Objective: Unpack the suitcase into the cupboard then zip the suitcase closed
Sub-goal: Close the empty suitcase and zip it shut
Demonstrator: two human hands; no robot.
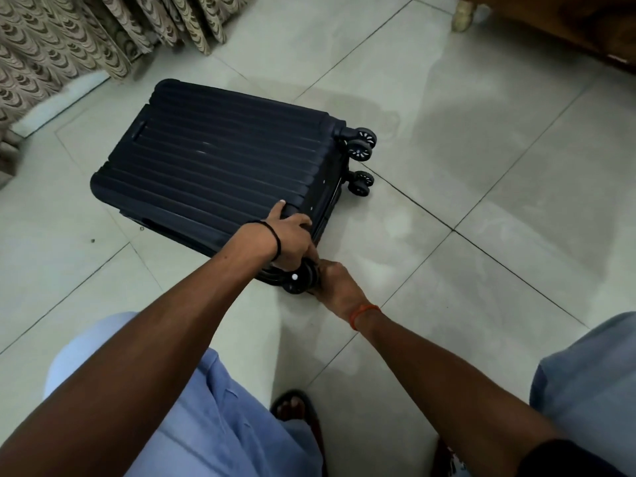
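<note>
A dark navy ribbed hard-shell suitcase (220, 166) lies flat on the tiled floor with its lid down and its wheels (359, 149) pointing right. My left hand (292, 235) presses on the near right corner of the lid, thumb on top and fingers wrapped over the edge. My right hand (335, 282) is closed at the seam just below that corner, beside the nearest wheel (299, 278). What its fingers pinch is hidden. The cupboard is not in view.
Patterned beige curtains (69, 39) hang at the top left, close behind the suitcase. Dark wooden furniture (568, 25) with a pale leg stands at the top right. My knees in light blue trousers and a sandalled foot (292, 407) fill the bottom.
</note>
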